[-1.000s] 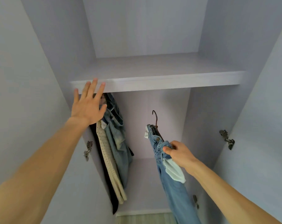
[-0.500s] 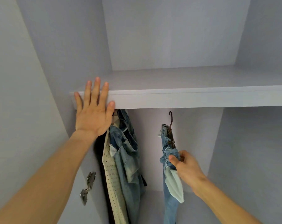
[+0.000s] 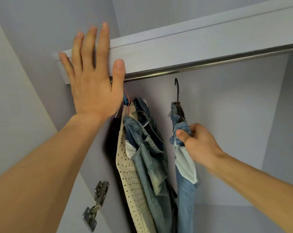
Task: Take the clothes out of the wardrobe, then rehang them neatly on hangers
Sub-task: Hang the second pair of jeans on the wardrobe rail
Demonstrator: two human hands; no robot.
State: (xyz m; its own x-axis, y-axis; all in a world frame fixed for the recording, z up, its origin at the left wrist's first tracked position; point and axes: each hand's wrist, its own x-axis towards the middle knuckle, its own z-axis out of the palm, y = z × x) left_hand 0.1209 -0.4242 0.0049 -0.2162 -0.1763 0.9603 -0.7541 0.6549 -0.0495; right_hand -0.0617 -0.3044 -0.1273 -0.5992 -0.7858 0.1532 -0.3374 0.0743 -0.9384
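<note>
While the left hand (image 3: 92,78) lies flat on the shelf (image 3: 192,47), the right hand (image 3: 199,145) pinches jeans (image 3: 184,199) below the rail (image 3: 209,63).

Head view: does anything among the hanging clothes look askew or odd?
The light blue jeans pinched by the right hand hang bunched on a dark hook hanger, whose hook sits below the silver rail, unhooked; a white pocket lining sticks out.
</note>
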